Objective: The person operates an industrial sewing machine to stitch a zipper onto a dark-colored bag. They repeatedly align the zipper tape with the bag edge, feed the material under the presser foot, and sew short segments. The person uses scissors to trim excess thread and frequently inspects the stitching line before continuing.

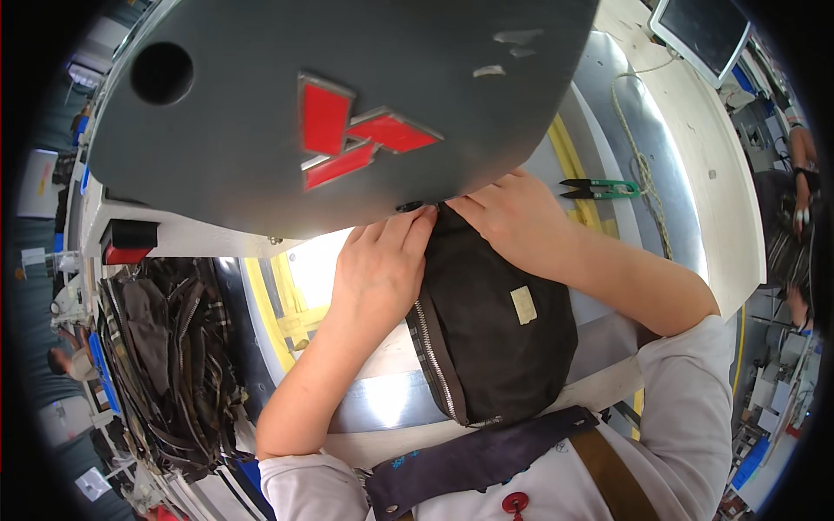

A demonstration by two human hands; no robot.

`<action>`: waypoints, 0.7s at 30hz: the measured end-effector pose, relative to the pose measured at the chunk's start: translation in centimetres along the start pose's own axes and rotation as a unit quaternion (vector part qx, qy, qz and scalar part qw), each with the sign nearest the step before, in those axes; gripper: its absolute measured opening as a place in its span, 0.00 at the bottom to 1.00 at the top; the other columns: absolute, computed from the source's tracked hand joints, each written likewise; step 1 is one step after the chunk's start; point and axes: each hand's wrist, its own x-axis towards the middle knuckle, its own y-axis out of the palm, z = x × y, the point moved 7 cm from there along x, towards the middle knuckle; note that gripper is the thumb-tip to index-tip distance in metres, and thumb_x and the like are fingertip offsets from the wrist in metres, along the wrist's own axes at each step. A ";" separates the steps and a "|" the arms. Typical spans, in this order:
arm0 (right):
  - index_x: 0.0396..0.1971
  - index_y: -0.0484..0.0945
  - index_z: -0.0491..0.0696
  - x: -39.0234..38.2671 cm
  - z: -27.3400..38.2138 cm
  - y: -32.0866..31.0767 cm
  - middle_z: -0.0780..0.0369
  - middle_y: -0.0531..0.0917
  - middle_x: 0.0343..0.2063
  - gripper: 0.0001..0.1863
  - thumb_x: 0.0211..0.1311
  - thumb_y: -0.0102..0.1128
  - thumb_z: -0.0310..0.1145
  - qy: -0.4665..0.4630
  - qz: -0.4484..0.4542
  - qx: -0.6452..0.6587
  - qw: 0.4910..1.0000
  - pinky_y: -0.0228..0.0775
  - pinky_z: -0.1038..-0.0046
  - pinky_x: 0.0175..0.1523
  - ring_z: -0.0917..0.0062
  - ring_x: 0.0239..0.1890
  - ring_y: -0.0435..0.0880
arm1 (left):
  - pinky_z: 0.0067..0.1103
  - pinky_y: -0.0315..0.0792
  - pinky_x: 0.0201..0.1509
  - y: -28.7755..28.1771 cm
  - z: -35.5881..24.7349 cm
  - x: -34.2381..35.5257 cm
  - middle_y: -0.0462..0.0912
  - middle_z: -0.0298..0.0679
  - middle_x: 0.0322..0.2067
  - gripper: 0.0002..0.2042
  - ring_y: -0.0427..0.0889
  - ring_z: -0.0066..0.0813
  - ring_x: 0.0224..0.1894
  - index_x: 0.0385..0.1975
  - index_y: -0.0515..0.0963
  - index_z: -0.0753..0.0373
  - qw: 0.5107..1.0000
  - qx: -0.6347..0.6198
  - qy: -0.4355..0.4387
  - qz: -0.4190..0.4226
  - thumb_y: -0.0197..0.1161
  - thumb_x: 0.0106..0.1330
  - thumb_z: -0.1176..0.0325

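Note:
A dark fabric bag piece (pixel 512 365) with a metal zipper (pixel 439 360) along its left side and a small pale label (pixel 524 306) lies in front of me. My left hand (pixel 373 269) grips its far left edge, with fingers pressed together at the cloth. On the far right side, my right hand (pixel 517 221) holds the same piece, its thumb stretched along the edge. Some of the right fingertips are hidden by the large dark grey sewing machine head (pixel 243 174), which hangs over the work and also covers the stitching spot.
Green-handled thread snips (pixel 599 188) lie right of my right hand, beside a loose cord (pixel 645 169). A heap of dark and plaid bag pieces (pixel 169 356) is at the left. Yellow tape (pixel 278 317) marks the work surface. A screen (pixel 702 35) stands far right.

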 end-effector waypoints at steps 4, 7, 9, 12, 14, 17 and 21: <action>0.35 0.79 0.41 0.2 0.0 -0.2 0.64 0.76 0.34 0.13 0.48 0.58 0.29 -0.017 -0.007 -0.001 1.000 0.73 0.73 0.45 0.75 0.39 0.77 | 0.30 0.76 0.48 0.0 0.0 0.0 0.80 0.38 0.44 0.19 0.81 0.38 0.45 0.43 0.78 0.65 1.000 0.001 -0.001 -0.001 0.61 0.48 0.82; 0.34 0.79 0.41 0.1 0.0 -0.1 0.64 0.76 0.34 0.13 0.48 0.58 0.29 -0.020 -0.006 -0.002 1.000 0.73 0.73 0.45 0.75 0.38 0.77 | 0.30 0.76 0.47 -0.1 -0.1 0.1 0.80 0.38 0.44 0.18 0.81 0.37 0.44 0.43 0.78 0.65 1.000 0.002 0.000 -0.001 0.61 0.49 0.82; 0.34 0.80 0.41 0.1 0.0 -0.1 0.64 0.76 0.33 0.12 0.48 0.59 0.29 -0.019 -0.004 0.001 1.000 0.73 0.73 0.45 0.75 0.38 0.77 | 0.30 0.76 0.47 -0.1 -0.1 0.1 0.80 0.38 0.44 0.18 0.81 0.37 0.44 0.43 0.78 0.65 1.000 0.002 -0.002 0.000 0.61 0.49 0.82; 0.33 0.80 0.41 0.2 0.0 -0.2 0.65 0.75 0.33 0.12 0.47 0.59 0.29 -0.015 -0.004 0.008 1.000 0.73 0.73 0.44 0.75 0.38 0.77 | 0.30 0.76 0.47 0.0 0.1 0.0 0.80 0.38 0.45 0.18 0.81 0.38 0.44 0.43 0.78 0.64 1.000 0.001 -0.006 0.000 0.61 0.49 0.82; 0.32 0.80 0.41 0.3 0.0 -0.3 0.65 0.75 0.33 0.11 0.47 0.59 0.29 -0.013 -0.007 0.009 1.000 0.73 0.73 0.44 0.75 0.38 0.77 | 0.30 0.76 0.47 0.0 0.1 0.1 0.80 0.38 0.45 0.18 0.81 0.38 0.44 0.43 0.78 0.64 1.000 0.002 -0.005 -0.006 0.61 0.49 0.82; 0.32 0.80 0.42 0.5 -0.2 -0.1 0.65 0.75 0.33 0.11 0.47 0.59 0.29 -0.012 0.012 -0.001 1.000 0.72 0.73 0.43 0.76 0.37 0.77 | 0.31 0.76 0.48 -0.1 0.2 0.2 0.80 0.39 0.45 0.18 0.81 0.39 0.44 0.44 0.78 0.64 1.000 0.002 -0.013 0.002 0.61 0.50 0.82; 0.32 0.80 0.42 0.4 -0.4 0.2 0.65 0.75 0.33 0.11 0.48 0.58 0.29 -0.016 0.021 -0.002 1.000 0.72 0.73 0.42 0.76 0.37 0.77 | 0.31 0.76 0.48 -0.1 0.4 0.2 0.80 0.39 0.45 0.18 0.81 0.40 0.44 0.44 0.78 0.64 1.000 -0.005 -0.019 0.010 0.61 0.50 0.81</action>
